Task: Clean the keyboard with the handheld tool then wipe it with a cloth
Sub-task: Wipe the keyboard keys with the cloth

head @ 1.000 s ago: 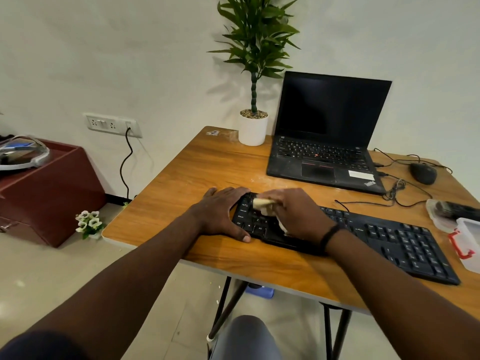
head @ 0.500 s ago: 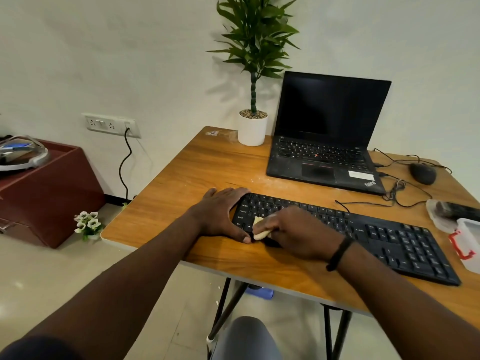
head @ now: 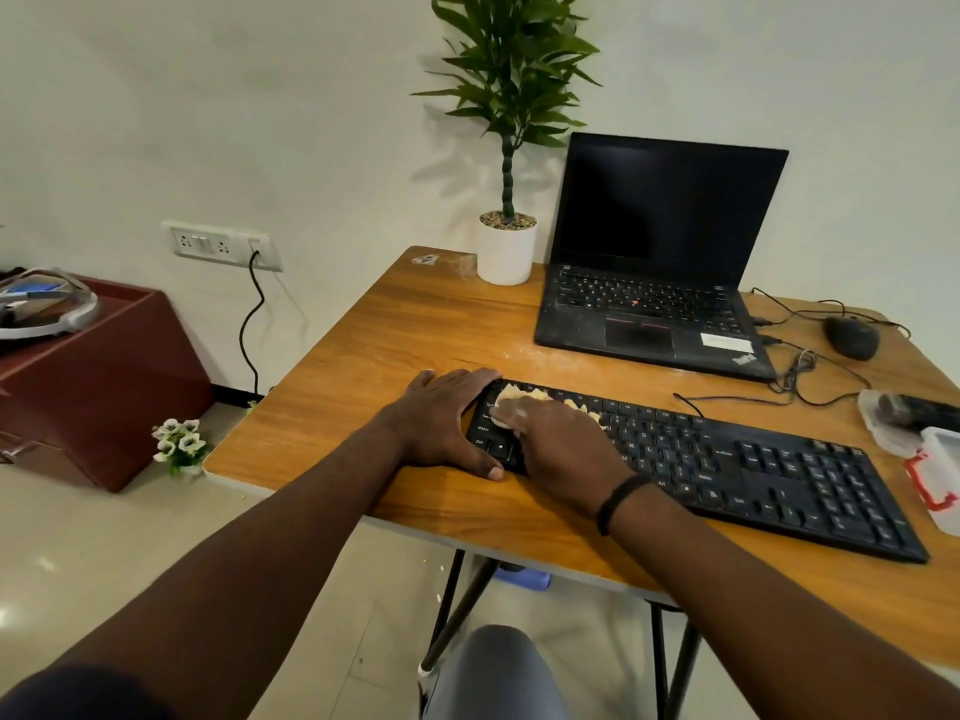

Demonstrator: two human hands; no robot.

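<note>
a person's right hand point(head: 558, 441) presses a pale yellow cloth point(head: 511, 394) flat onto the left end of a black keyboard point(head: 727, 462) that lies across the near part of a wooden table point(head: 415, 330) — the fingers are spread over the cloth, holding it down against the keys, with bits of it showing past the fingertips along the top key rows. a dark band circles the right wrist. the left hand point(head: 441, 420) lies palm down at the keyboard's left edge, fingers open and curved around the corner, thumb along the near side, bracing it on the table. behind the keyboard an open black laptop point(head: 660, 252) with a dark screen stands toward the wall, a potted plant point(head: 506, 246) in a white pot just to its left. a black mouse point(head: 852, 337) and loose cables lie to the laptop's right; at the table's right edge sits a clear plastic container point(head: 940, 475) with a red clasp — a dark object beside it is too cut off to identify. on the floor at left stand a dark red cabinet point(head: 104, 366) and a small cluster of white flowers point(head: 179, 444), below a wall socket point(head: 223, 245) with a black cord plugged in.
</note>
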